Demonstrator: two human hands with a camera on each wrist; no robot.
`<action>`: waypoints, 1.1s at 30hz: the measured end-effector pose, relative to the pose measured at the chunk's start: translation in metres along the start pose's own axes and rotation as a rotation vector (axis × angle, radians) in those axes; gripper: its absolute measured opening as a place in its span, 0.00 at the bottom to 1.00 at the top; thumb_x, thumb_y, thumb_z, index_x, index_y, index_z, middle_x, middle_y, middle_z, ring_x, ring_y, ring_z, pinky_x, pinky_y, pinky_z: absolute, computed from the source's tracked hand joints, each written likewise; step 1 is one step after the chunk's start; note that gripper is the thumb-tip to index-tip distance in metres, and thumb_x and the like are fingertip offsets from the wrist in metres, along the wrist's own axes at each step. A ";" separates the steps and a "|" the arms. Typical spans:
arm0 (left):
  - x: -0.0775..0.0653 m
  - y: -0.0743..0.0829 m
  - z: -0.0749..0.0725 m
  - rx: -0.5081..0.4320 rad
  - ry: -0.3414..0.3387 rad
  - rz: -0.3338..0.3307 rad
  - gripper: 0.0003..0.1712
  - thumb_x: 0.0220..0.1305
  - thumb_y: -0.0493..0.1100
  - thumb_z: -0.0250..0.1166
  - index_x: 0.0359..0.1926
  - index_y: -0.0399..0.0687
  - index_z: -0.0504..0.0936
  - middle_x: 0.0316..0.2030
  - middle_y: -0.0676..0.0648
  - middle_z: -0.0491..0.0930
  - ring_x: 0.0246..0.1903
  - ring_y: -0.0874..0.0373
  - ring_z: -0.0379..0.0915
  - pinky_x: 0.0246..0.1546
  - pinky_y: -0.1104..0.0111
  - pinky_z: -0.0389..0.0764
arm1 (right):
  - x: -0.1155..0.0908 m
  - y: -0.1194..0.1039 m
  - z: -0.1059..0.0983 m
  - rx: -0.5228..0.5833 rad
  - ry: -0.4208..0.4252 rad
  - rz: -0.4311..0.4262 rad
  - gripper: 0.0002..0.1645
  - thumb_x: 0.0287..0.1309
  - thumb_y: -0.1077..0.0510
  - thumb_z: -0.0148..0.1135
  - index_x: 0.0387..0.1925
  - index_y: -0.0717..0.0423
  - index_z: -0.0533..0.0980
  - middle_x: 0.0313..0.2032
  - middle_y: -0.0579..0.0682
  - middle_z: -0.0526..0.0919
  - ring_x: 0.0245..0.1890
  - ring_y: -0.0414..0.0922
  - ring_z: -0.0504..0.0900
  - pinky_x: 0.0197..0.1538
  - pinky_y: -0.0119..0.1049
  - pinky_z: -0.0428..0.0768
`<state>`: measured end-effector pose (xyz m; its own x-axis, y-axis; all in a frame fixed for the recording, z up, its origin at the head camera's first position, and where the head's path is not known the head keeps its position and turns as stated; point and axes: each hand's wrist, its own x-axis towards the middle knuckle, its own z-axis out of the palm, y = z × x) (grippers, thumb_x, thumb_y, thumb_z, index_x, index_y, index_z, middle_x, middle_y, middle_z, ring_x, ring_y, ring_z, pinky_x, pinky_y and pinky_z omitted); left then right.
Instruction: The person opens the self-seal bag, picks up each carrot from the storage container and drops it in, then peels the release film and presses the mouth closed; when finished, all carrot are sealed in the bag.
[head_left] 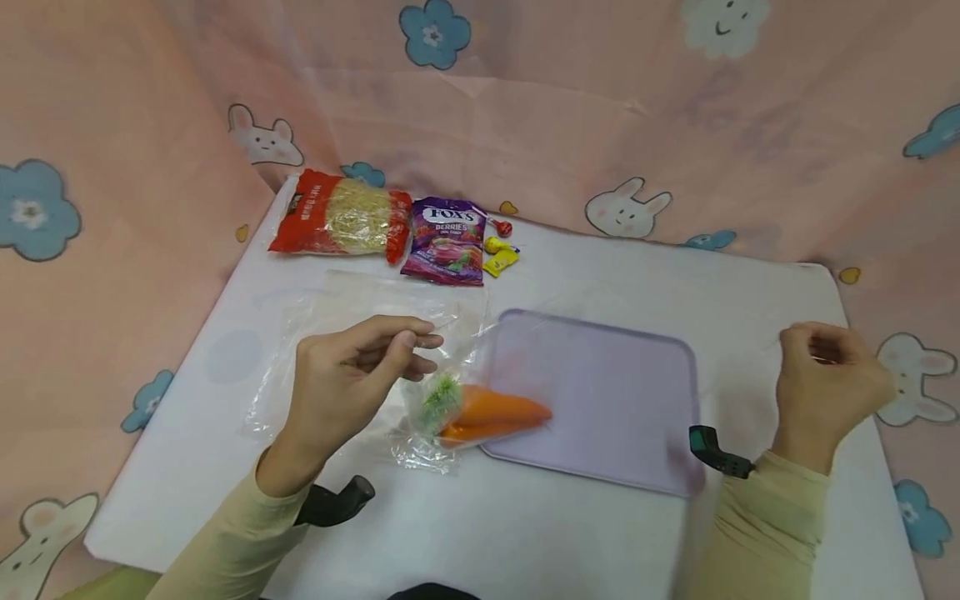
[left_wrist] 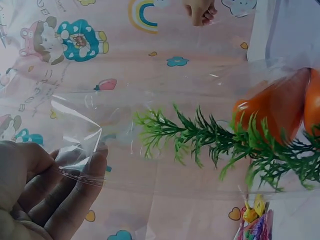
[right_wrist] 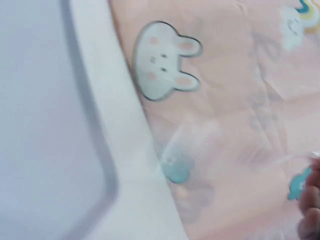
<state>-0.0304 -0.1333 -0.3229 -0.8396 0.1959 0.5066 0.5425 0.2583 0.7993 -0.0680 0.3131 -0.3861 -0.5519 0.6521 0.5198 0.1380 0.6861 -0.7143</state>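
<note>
My left hand (head_left: pixel 352 367) pinches the mouth edge of a clear plastic bag (left_wrist: pixel 117 125) between thumb and fingers. Inside the bag are orange carrots (head_left: pixel 498 408) with green leafy tops (left_wrist: pixel 200 132). The bag hangs over the left edge of a pale purple tray (head_left: pixel 600 400); whether it touches the tray I cannot tell. Far to the right, my right hand (head_left: pixel 828 375) is raised beyond the tray with its fingertips pinched together. A thin, blurred strip of clear plastic (right_wrist: pixel 285 160) reaches its fingertips (right_wrist: pixel 311 192) in the right wrist view.
More clear plastic (head_left: pixel 281 392) lies on the white table left of the carrots. Along the back stand a red noodle pack (head_left: pixel 352 218), a purple Fox's candy bag (head_left: pixel 447 242), yellow wrapped candies (head_left: pixel 501 260) and a red lollipop (head_left: pixel 504 227). A printed pink cloth (head_left: pixel 525 125) surrounds the table.
</note>
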 end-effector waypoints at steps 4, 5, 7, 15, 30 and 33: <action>0.006 0.011 0.002 -0.075 0.015 -0.013 0.12 0.59 0.23 0.58 0.43 0.33 0.81 0.36 0.42 0.84 0.26 0.54 0.83 0.27 0.68 0.83 | -0.019 0.002 0.009 -0.043 -0.388 -0.250 0.08 0.53 0.58 0.61 0.30 0.57 0.84 0.22 0.44 0.83 0.22 0.18 0.70 0.27 0.13 0.66; 0.007 0.013 0.002 -0.086 0.018 -0.011 0.12 0.59 0.22 0.57 0.42 0.31 0.80 0.36 0.41 0.84 0.26 0.53 0.83 0.27 0.67 0.83 | -0.026 0.001 0.014 -0.024 -0.495 -0.321 0.06 0.53 0.60 0.62 0.32 0.57 0.83 0.24 0.47 0.84 0.24 0.19 0.72 0.28 0.13 0.67; 0.008 0.015 0.003 -0.110 0.023 -0.003 0.11 0.59 0.21 0.56 0.42 0.28 0.79 0.35 0.38 0.84 0.26 0.51 0.83 0.26 0.65 0.83 | -0.039 -0.004 0.022 0.018 -0.698 -0.434 0.06 0.54 0.63 0.63 0.35 0.56 0.82 0.27 0.49 0.84 0.27 0.24 0.75 0.30 0.14 0.71; 0.007 0.013 0.003 -0.202 0.048 -0.014 0.10 0.62 0.23 0.54 0.41 0.30 0.79 0.34 0.38 0.84 0.26 0.49 0.83 0.25 0.63 0.83 | -0.064 -0.039 0.037 0.042 -0.911 -0.596 0.11 0.54 0.60 0.67 0.41 0.54 0.79 0.39 0.47 0.80 0.36 0.45 0.78 0.32 0.43 0.77; 0.007 0.014 0.003 -0.207 0.066 -0.035 0.04 0.56 0.22 0.59 0.34 0.26 0.76 0.27 0.37 0.82 0.23 0.52 0.81 0.22 0.67 0.82 | -0.081 -0.112 0.021 0.599 -0.835 -0.516 0.13 0.60 0.61 0.61 0.45 0.64 0.77 0.39 0.54 0.82 0.40 0.47 0.79 0.44 0.33 0.78; 0.007 0.014 0.003 -0.205 0.078 -0.038 0.04 0.56 0.22 0.60 0.34 0.26 0.76 0.26 0.38 0.82 0.23 0.53 0.80 0.22 0.68 0.82 | -0.087 -0.134 0.015 0.790 -0.898 -0.473 0.14 0.60 0.64 0.60 0.44 0.70 0.76 0.40 0.62 0.80 0.42 0.52 0.78 0.47 0.39 0.78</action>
<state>-0.0290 -0.1257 -0.3093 -0.8633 0.1141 0.4916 0.5003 0.0653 0.8634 -0.0508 0.1589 -0.3427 -0.8136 -0.2570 0.5215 -0.5740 0.2131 -0.7906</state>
